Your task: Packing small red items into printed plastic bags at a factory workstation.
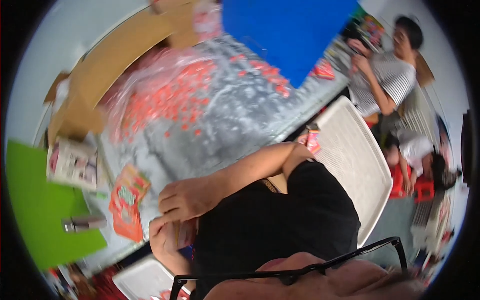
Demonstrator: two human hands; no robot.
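In front of my black shirt, both hands are together at the lower left of the work surface. My left hand [162, 239] is curled round a small pale, pinkish packet [184, 234], blurred and partly covered by fingers. Reaching across from the right, my right hand [184, 201] has its fingers bent down onto the top of that packet. Just left of both hands lies a fanned pile of flat orange-red printed packets [129, 202]. Farther off, many small orange-red pieces [172, 102] spill out of a clear plastic bag [150, 70] across the grey table [220, 130].
An open cardboard box [92, 82] backs the table. A blue panel [285, 35] hangs at the far side, a green board [40, 210] at left. A white tray [352, 160] stands right, another [145, 280] below. Two people [387, 80] sit at right.
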